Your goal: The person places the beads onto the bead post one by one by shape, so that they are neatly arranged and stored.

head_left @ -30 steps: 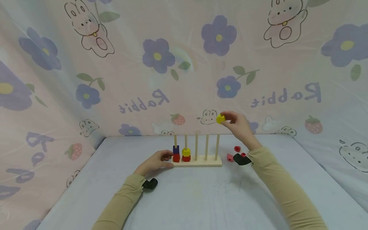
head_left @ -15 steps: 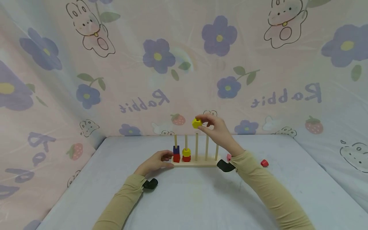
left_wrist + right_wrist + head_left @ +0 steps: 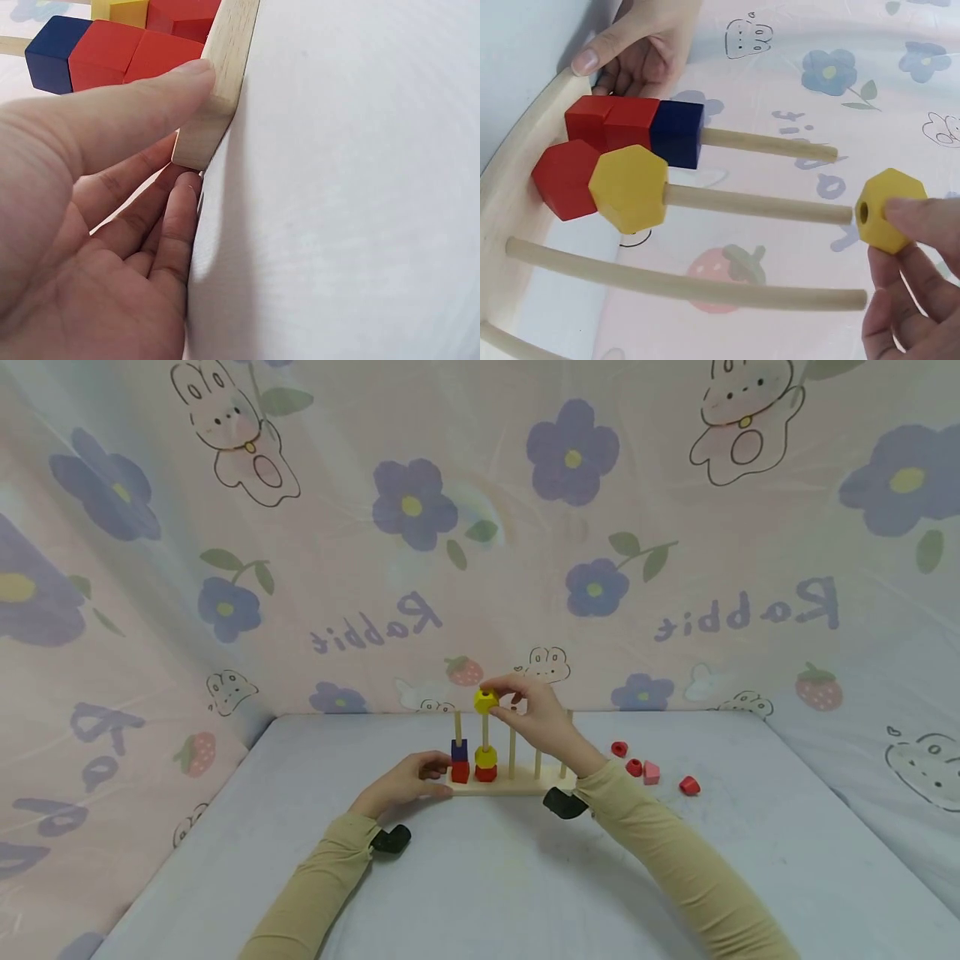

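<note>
A wooden peg board point(image 3: 536, 787) with several upright pegs rests on the table. My left hand point(image 3: 401, 785) grips its left end, thumb on top and fingers against the end in the left wrist view. On the leftmost peg, two red square beads point(image 3: 634, 124) sit under a dark blue cube bead point(image 3: 679, 135). The second peg bears a red faceted bead point(image 3: 566, 180) and a yellow faceted bead point(image 3: 630, 187). My right hand point(image 3: 536, 714) pinches another yellow faceted bead point(image 3: 880, 191) between thumb and fingers, its hole facing the second peg's tip, right at it.
To the right of the board lie several loose beads: a red one point(image 3: 618, 749) at the back, a pink one point(image 3: 652, 772) and a red one point(image 3: 689, 786) farther right. A printed cloth point(image 3: 480, 568) hangs behind the white table point(image 3: 480, 877).
My right hand has carried the yellow bead left and down, from beyond the rightmost peg to the top of the second peg. My left hand stays on the board's end.
</note>
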Motion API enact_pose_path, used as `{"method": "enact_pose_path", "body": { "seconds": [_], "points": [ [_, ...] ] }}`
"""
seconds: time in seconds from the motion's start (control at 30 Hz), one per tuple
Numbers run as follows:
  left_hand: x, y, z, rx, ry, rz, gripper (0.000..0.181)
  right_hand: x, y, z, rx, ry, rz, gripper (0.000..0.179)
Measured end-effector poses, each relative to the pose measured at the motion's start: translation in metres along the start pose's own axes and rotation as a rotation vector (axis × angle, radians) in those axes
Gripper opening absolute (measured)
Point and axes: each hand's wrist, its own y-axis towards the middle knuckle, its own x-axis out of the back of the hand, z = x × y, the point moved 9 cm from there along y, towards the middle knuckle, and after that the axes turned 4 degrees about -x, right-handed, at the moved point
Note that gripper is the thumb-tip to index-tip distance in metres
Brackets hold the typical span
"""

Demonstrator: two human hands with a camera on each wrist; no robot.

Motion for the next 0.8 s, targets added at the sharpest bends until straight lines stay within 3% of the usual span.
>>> {"method": "enact_pose_path", "body": {
  "seconds": [0.33,0.67,0.8],
  "points": [
    [0.0,-0.002,-0.005,0.007,-0.018,-0.002,0.054,-0.007,0.002,-0.002,0.002,-0.033,-0.019,0.031],
    [0.001,-0.002,-0.006,0.005,-0.016,-0.017,0.053,-0.022,-0.008,-0.014,-0.133,-0.05,0.012,0.031],
    [0.0,-0.002,-0.006,0.013,-0.009,-0.014,0.053,-0.029,-0.016,-0.02,-0.107,-0.041,-0.014,0.037]
  ]
}}
